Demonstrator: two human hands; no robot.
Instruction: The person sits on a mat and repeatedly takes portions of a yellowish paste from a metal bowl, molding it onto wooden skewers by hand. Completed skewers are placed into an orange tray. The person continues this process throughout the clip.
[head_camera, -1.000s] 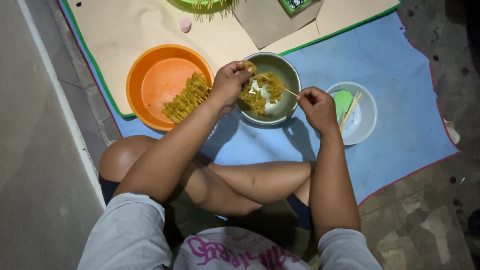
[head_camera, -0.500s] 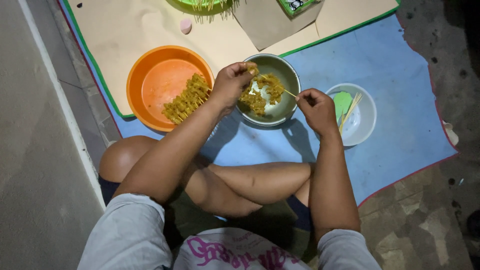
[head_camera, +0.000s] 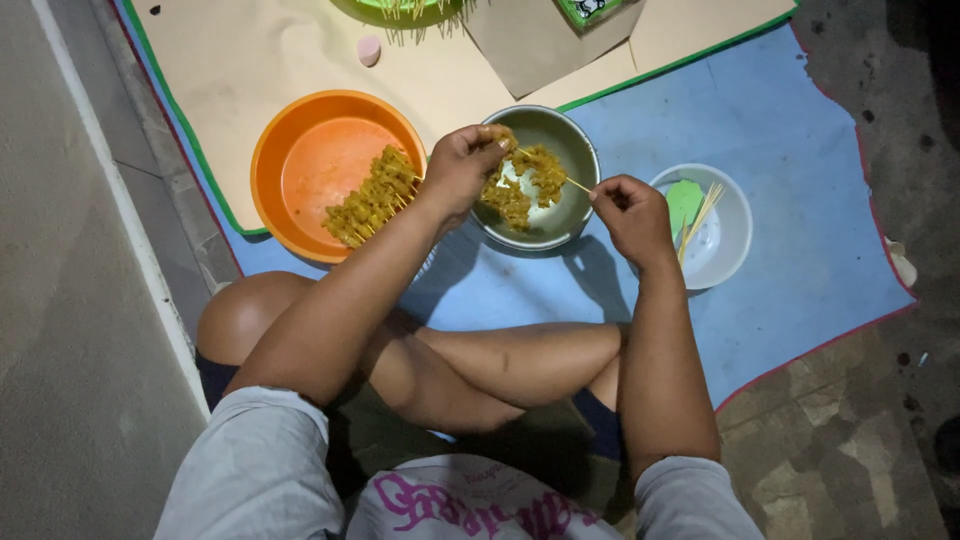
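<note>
Seated cross-legged on a blue mat (head_camera: 780, 130), working over a metal bowl (head_camera: 575, 150) of yellow marinated meat pieces (head_camera: 510, 200).

Left hand (head_camera: 462, 170): fingers curled and pressed together, pinching a meat piece (head_camera: 500, 135) at the fingertips, just above the bowl's near-left rim. Right hand (head_camera: 632, 215): fingers closed in a pinch on the blunt end of a thin bamboo skewer (head_camera: 572, 184), tip aimed left toward the pinched meat. Several chunks (head_camera: 540, 165) already threaded along the shaft, bunched between the two grips.

Left of the left grip: orange basin (head_camera: 300, 135) holding finished skewers (head_camera: 372, 195), laid side by side, sticks pointing toward the bowl. Right of the right grip: white bowl (head_camera: 735, 225) with spare bare skewers (head_camera: 698, 215) and a green item, kind unclear. Beyond both grips: tan paper sheet (head_camera: 230, 60) with a small pink object (head_camera: 369, 50).

Judgement on doing the threading well: keep skewer low over the bowl so drips land inside; hold the piece firmly but near its edge, fingertips clear of the point's line; push through the thickest part, straight, with a slight twist; slide up snug against the earlier chunks, no gaps; leave bare stick at the right-hand end for a handle. Slippery marinade likely — a firm pinch, short strokes. Exact contact of tip and meat not discernible here.
</note>
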